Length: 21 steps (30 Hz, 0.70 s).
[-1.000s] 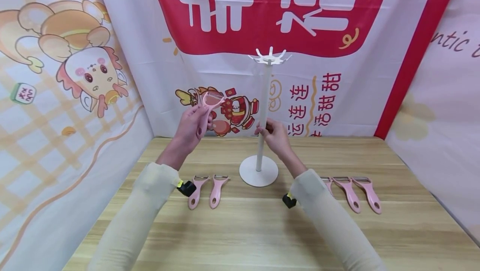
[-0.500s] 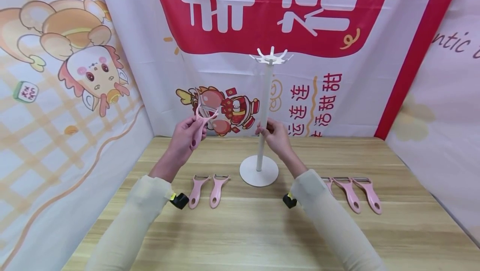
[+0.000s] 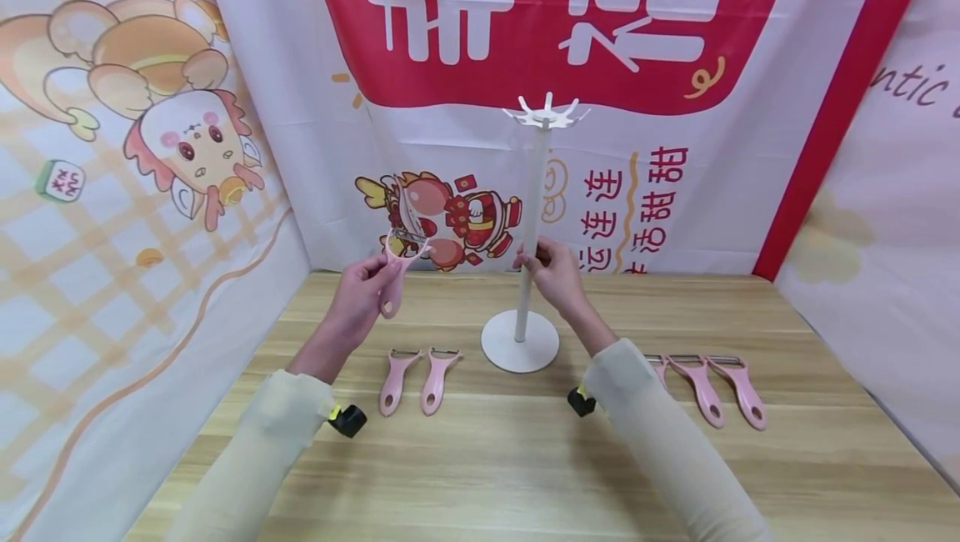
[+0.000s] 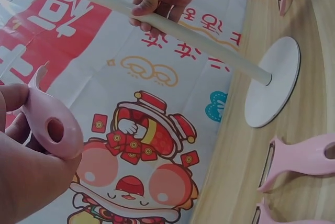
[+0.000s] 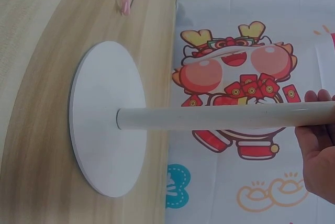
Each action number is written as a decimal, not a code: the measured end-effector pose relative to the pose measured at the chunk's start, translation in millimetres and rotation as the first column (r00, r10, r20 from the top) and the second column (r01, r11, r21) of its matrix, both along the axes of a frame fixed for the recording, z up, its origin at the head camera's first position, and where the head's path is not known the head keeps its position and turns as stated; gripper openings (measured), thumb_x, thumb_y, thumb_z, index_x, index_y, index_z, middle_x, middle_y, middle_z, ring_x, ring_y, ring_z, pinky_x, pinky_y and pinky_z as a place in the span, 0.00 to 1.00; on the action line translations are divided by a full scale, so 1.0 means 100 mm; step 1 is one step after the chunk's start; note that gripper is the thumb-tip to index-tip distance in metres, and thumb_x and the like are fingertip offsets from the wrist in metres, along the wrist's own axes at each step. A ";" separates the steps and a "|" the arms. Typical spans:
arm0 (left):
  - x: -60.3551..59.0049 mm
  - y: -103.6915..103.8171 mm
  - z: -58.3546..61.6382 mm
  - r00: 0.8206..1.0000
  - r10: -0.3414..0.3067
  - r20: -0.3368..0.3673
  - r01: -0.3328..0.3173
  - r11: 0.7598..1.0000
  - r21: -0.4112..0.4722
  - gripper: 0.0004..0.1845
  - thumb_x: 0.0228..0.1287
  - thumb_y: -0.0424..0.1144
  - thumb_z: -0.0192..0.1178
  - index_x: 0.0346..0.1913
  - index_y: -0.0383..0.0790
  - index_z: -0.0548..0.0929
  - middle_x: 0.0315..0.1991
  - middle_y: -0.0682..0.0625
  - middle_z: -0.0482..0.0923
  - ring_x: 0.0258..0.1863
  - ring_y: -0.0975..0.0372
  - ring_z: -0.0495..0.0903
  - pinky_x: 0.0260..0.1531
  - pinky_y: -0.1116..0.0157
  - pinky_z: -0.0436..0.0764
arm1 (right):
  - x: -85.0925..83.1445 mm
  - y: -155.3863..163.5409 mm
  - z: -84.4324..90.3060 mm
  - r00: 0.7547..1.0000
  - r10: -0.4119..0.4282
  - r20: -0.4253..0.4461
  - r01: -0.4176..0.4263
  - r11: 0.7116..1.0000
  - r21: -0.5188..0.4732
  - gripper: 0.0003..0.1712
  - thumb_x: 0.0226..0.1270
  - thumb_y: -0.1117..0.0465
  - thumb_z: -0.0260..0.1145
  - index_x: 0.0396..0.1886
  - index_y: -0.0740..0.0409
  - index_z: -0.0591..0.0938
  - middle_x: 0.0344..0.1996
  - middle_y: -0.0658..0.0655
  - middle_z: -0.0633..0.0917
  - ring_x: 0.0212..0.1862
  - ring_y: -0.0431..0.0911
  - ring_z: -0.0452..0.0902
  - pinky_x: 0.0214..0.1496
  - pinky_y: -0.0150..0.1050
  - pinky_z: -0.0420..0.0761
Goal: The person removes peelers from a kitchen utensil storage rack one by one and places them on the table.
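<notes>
Peeler, pink plastic, light and stiff with a sharp blade, sits pinched by its handle in left hand, raised above tabletop's back edge. Right hand curls around stand pole mid-height. Best gripped by handle, probably.

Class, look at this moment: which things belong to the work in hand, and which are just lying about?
In the work:
- pink peeler, held in the left hand
- white hook stand, its pole gripped by the right hand

Lying about:
- two pink peelers on the wooden table, left of the stand's base
- three pink peelers to its right
</notes>
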State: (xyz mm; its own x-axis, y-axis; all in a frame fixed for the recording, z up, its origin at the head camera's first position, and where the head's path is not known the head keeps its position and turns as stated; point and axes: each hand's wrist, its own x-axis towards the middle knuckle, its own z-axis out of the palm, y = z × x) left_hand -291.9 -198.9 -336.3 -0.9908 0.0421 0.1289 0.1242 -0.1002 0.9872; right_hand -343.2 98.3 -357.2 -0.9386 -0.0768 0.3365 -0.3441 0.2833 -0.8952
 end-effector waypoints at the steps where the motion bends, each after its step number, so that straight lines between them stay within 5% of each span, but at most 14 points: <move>1: 0.01 -0.02 -0.02 1.000 0.002 0.006 -0.002 1.000 -0.009 0.05 0.76 0.37 0.53 0.40 0.46 0.80 0.43 0.54 0.72 0.42 0.66 0.72 0.35 0.76 0.77 | 0.00 0.00 0.00 1.000 -0.001 -0.001 0.001 1.000 0.003 0.07 0.73 0.65 0.61 0.45 0.62 0.82 0.42 0.63 0.86 0.48 0.53 0.84 0.60 0.47 0.83; 8: 0.06 -0.11 -0.13 1.000 0.019 0.021 -0.018 0.998 -0.056 0.06 0.75 0.38 0.54 0.40 0.44 0.81 0.35 0.55 0.72 0.36 0.67 0.72 0.28 0.76 0.74 | 0.00 0.01 0.00 1.000 0.008 -0.010 -0.008 1.000 -0.017 0.06 0.72 0.69 0.60 0.44 0.64 0.82 0.41 0.64 0.87 0.48 0.53 0.84 0.60 0.47 0.83; 21: 0.17 -0.29 -0.33 0.994 0.051 0.097 -0.042 0.995 -0.096 0.05 0.74 0.35 0.55 0.47 0.36 0.77 0.34 0.57 0.76 0.33 0.70 0.77 0.33 0.78 0.81 | 0.00 0.01 -0.01 0.999 0.012 -0.043 -0.012 1.000 0.004 0.05 0.72 0.66 0.61 0.42 0.62 0.82 0.38 0.63 0.87 0.45 0.53 0.84 0.58 0.47 0.85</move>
